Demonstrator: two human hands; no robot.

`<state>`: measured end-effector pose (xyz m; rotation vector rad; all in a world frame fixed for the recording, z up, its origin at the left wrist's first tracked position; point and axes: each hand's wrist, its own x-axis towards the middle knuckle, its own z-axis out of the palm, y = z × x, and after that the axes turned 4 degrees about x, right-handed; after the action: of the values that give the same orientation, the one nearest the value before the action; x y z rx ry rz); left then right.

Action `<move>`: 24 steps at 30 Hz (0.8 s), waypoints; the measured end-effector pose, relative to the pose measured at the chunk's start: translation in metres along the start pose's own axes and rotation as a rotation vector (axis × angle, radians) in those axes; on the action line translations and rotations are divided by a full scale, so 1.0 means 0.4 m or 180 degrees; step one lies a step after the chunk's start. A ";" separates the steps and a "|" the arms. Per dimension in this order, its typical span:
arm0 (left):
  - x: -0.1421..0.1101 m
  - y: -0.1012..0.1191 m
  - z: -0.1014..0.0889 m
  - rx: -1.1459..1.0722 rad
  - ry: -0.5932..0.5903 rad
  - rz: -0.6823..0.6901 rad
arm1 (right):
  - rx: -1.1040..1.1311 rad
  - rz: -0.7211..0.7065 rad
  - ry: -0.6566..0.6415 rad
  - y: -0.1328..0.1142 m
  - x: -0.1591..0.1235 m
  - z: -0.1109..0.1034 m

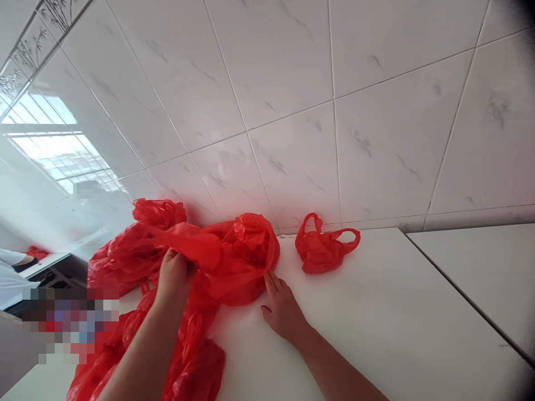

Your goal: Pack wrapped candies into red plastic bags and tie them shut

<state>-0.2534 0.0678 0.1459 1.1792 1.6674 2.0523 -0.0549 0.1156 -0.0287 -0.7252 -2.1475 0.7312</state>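
Far left: a strip of pale tiles with a dark bamboo print (29, 53), slanting across the top corner of a glossy white, grey-veined tile wall (288, 61). Tiles below it mirror a bright barred window (54, 147). At the left edge, part of a person in a white top (14, 287), beside a dark, angular object (54, 273) that I can't identify. Pixelated patches hide some of that side.

Next, a glossy heap of crumpled red plastic bags (121, 259) near the wall, and more crumpled red plastic (204, 362) spread nearer me, partly behind my forearm. My left hand (172, 275) is closed around a lifted fold of a wide, see-through red plastic bag (234, 287) — fingertips mostly hidden by the film. That bag sits mid-table, close to the wall, with bunched red plastic in its mouth. My right hand (284, 306) is at its near right edge: fingers stretched out together, tips touching the film, thumb spread away, no grip.

Right of that, a small red plastic bag with two loop handles (321, 252) stands apart by the wall, on a smooth white tabletop (368, 328). Far right, a dark slanting seam (463, 301) — then a second white tabletop (485, 262).
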 end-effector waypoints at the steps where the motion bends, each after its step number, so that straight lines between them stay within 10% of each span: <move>1: 0.003 0.017 0.003 -0.0167 0.0130 0.0071 | -0.0015 -0.0009 0.0008 -0.002 0.000 0.000; 24: 0.001 0.443 0.480 -0.1115 -0.1157 0.1961 | 0.0493 0.0118 0.0194 -0.003 0.005 -0.013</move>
<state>-0.0662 0.1474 0.3101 1.9458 0.7926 2.1369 -0.0522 0.1175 -0.0240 -0.6978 -2.0024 0.8735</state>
